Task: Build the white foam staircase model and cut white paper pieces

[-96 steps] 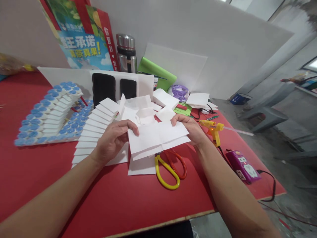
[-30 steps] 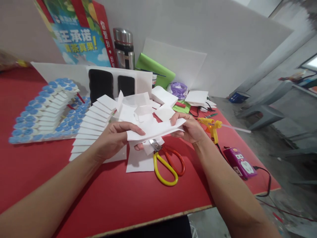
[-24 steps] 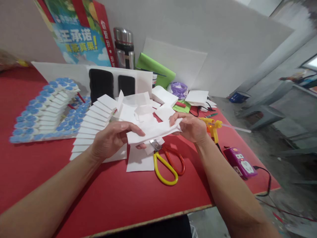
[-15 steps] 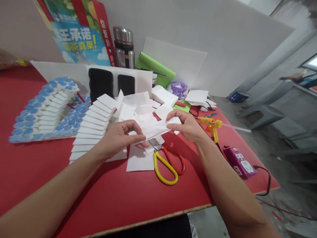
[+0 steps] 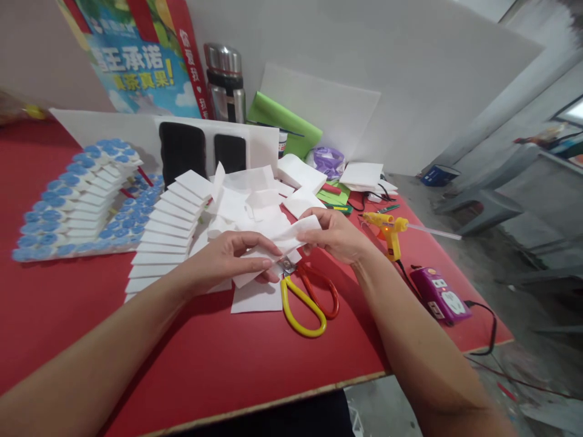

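Note:
Between my two hands is a folded piece of white paper (image 5: 291, 235), held above the table. The fingers and thumb of my left hand (image 5: 232, 258) are closed on its left part. My right hand (image 5: 334, 237) pinches the right end between thumb and fingers. Just below the paper lie scissors (image 5: 304, 306) with one yellow and one red handle, their blades mostly hidden under paper. A flat white sheet (image 5: 257, 297) rests beside the scissors, and more loose white paper (image 5: 246, 182) is heaped behind my hands.
On the left stand a stepped white model (image 5: 166, 237) and a blue-and-white piece made of rolls (image 5: 59, 212). A yellow glue gun (image 5: 389, 230) and a purple power socket box (image 5: 441, 297) sit at right. Behind are two dark phones (image 5: 182, 149) and a steel flask (image 5: 225, 85).
My right hand has moved slightly left, closer to my left hand. The paper between them now looks more folded and tilted. The camera view has shifted slightly.

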Tool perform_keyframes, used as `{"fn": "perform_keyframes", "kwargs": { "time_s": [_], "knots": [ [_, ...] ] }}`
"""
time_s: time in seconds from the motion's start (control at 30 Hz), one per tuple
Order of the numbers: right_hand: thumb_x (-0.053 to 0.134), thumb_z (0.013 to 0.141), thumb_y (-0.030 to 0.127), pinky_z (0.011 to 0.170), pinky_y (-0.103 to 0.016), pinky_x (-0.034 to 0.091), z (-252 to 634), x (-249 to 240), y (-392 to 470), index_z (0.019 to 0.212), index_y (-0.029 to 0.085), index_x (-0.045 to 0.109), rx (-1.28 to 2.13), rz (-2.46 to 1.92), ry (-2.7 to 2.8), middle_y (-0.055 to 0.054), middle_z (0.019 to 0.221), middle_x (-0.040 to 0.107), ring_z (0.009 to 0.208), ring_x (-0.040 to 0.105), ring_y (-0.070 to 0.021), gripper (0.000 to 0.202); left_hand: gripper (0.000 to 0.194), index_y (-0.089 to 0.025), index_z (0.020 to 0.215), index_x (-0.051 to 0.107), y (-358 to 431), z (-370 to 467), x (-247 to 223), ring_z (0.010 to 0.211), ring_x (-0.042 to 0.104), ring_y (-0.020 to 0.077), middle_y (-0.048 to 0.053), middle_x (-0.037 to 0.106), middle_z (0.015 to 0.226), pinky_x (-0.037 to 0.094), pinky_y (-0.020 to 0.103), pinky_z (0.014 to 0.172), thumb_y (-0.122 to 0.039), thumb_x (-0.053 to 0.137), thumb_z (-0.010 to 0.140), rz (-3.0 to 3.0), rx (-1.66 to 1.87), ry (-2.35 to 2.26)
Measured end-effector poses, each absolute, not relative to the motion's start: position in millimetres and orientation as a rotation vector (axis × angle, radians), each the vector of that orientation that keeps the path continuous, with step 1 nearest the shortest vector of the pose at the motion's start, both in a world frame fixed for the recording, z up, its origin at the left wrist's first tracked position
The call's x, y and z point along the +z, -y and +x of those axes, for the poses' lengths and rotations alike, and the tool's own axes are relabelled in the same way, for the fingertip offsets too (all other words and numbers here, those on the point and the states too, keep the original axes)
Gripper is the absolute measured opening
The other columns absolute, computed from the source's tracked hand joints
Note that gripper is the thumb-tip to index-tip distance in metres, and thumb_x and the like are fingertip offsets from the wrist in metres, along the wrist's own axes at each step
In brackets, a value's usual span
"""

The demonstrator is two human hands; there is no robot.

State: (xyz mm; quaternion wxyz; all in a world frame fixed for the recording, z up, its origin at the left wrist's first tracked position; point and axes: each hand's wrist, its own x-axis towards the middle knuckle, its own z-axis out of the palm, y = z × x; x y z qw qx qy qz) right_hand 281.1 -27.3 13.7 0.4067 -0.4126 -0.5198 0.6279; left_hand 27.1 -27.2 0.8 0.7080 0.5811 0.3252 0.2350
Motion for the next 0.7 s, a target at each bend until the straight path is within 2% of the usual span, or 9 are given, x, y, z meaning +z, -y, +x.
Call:
{"fn": "perform_keyframes", "kwargs": {
  "time_s": [0.13,0.27,0.37,0.47,0.53,0.57,0.63,0.7],
  "knots": [
    [0.095,0.062,0.038,0.048,-0.022,0.047,274.7,15.1,29.3,0.075,0.015,0.067,1.515,-1.071,1.301,0.004,0.063,0.064,0.050,0.055,-0.0081,0.039,0.021,-0.019,0.093,0.074,26.4,28.1,-2.6,0.072,0.080,0.0251,0.011,0.082,0.077,0.064,0.031,0.068,-0.036,0.082,0.084,1.323,0.505,-0.720],
    [0.092,0.065,0.044,0.044,-0.022,0.041,278.1,11.8,24.9,0.072,0.016,0.066,1.351,-1.130,1.272,0.005,0.059,0.057,0.046,0.046,-0.0066,0.039,0.030,-0.019,0.112,0.071,25.3,25.1,-4.0,0.072,0.080,0.0251,0.011,0.082,0.080,0.065,0.033,0.068,-0.036,0.077,0.089,1.333,0.482,-0.666],
    [0.081,0.077,0.047,0.043,-0.024,0.038,284.9,20.8,28.3,0.074,0.018,0.064,1.158,-1.299,1.388,0.004,0.054,0.058,0.044,0.046,-0.0090,0.034,0.040,-0.020,0.126,0.066,24.7,22.9,-5.2,0.068,0.079,0.0249,0.009,0.080,0.076,0.064,0.034,0.065,-0.037,0.075,0.091,1.324,0.507,-0.699],
    [0.065,0.092,0.045,0.049,-0.025,0.039,285.0,43.5,47.1,0.076,0.019,0.061,0.985,-1.585,1.766,0.002,0.051,0.061,0.045,0.054,-0.0122,0.030,0.052,-0.020,0.135,0.059,23.0,22.0,-6.7,0.068,0.078,0.0233,0.008,0.081,0.080,0.062,0.030,0.062,-0.036,0.077,0.089,1.309,0.642,-0.796],
    [0.065,0.092,0.040,0.051,-0.025,0.038,274.8,58.8,66.1,0.093,0.020,0.066,0.954,-1.723,2.198,-0.002,0.067,0.070,0.056,0.064,-0.0166,0.020,0.065,-0.021,0.145,0.052,21.4,22.1,-7.6,0.070,0.078,0.0223,0.008,0.081,0.084,0.061,0.029,0.062,-0.034,0.079,0.088,1.290,0.731,-0.867],
    [0.067,0.089,0.038,0.051,-0.026,0.037,266.0,64.3,75.7,0.102,0.020,0.067,0.848,-1.771,2.399,-0.004,0.074,0.072,0.062,0.067,-0.0197,0.022,0.071,-0.021,0.149,0.048,20.7,22.4,-8.0,0.071,0.079,0.0226,0.008,0.082,0.086,0.061,0.029,0.063,-0.033,0.079,0.087,1.277,0.761,-0.895],
    [0.069,0.086,0.030,0.051,-0.028,0.035,243.7,69.2,92.1,0.114,0.016,0.066,0.690,-1.834,2.741,-0.010,0.083,0.074,0.072,0.071,-0.0259,0.031,0.079,-0.021,0.153,0.043,19.4,23.3,-8.5,0.071,0.079,0.0243,0.009,0.082,0.088,0.062,0.032,0.064,-0.033,0.081,0.085,1.242,0.794,-0.939],
    [0.064,0.086,0.018,0.052,-0.030,0.039,221.7,65.8,102.6,0.136,0.008,0.056,0.587,-2.007,2.886,-0.017,0.095,0.075,0.079,0.074,-0.0303,0.052,0.079,-0.019,0.150,0.044,18.6,24.7,-8.4,0.069,0.079,0.0259,0.011,0.082,0.093,0.063,0.035,0.062,-0.032,0.082,0.082,1.188,0.824,-0.964]
  ]
}}
